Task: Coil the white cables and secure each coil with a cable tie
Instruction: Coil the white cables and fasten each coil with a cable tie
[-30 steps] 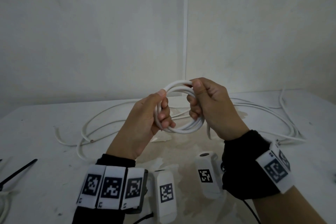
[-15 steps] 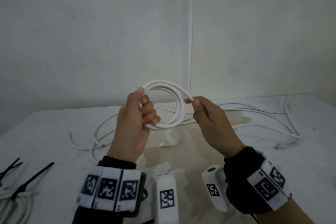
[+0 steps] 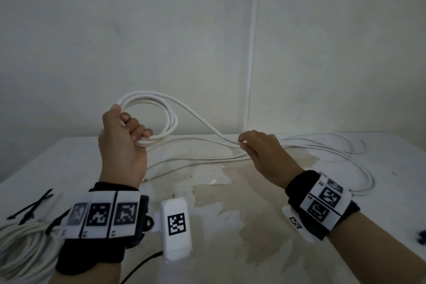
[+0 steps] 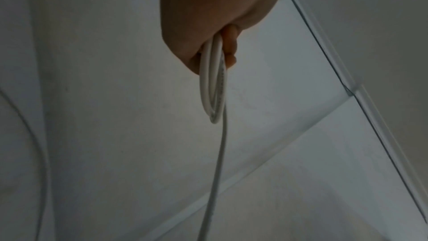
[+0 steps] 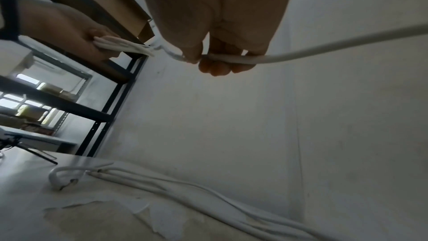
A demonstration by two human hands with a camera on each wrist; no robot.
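Observation:
My left hand (image 3: 125, 129) is raised above the table and grips a small coil of white cable (image 3: 171, 120) with several loops; the left wrist view shows the coil (image 4: 214, 80) edge-on under the fingers. From the coil a single strand (image 3: 202, 120) runs down and right to my right hand (image 3: 247, 144), which pinches it between thumb and fingers. In the right wrist view the strand (image 5: 231, 59) passes through those fingers. The rest of the white cable (image 3: 334, 152) lies loose across the table's back and right side.
A finished cable bundle (image 3: 20, 246) lies at the front left, with black cable ties (image 3: 32, 206) beside it. The white table (image 3: 230, 226) has a stained, peeling middle. A wall stands close behind. Dark shelving (image 5: 69, 109) with boxes shows in the right wrist view.
My hands have drawn apart: the left lifted the coil up and left, the right slid right and down along the strand. The camera view also shifted.

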